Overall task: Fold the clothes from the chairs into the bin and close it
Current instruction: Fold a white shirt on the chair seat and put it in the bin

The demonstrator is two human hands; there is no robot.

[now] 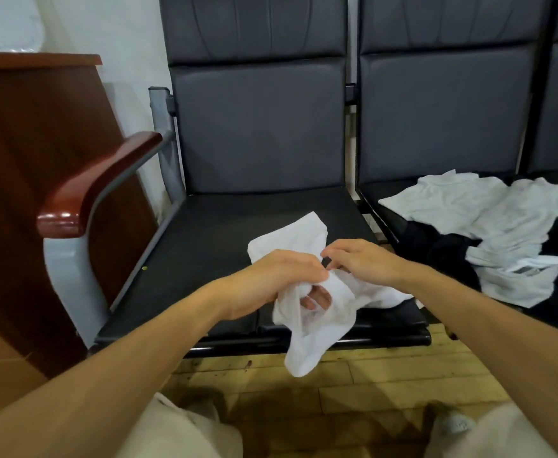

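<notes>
At the bottom edge two knees in pale beige trousers point(178, 431) are cut off by the frame, over a wooden plank floor point(370, 385). One thin white cloth garment point(307, 345) is held above the front edge of the first black padded chair seat point(204, 246); its lower end hangs past the edge, its far end lies on the seat. It is gripped by the left hand point(271, 279), whose curled fingers are mostly hidden by the cloth; two fingertips point(317, 297) are seen through an opening in it. A fold is pinched by the right hand point(366, 262), fingers bent and close together. On the second seat one pile of pale grey-white clothes point(489, 226) is laid over black cloth point(436, 246); its pieces cannot be counted, and it is cut off at the right. Three backrests point(257, 120) are counted, the third barely in frame. One red-brown wooden armrest point(95, 190) and one brown wooden cabinet point(23, 160) are seen at the left.
</notes>
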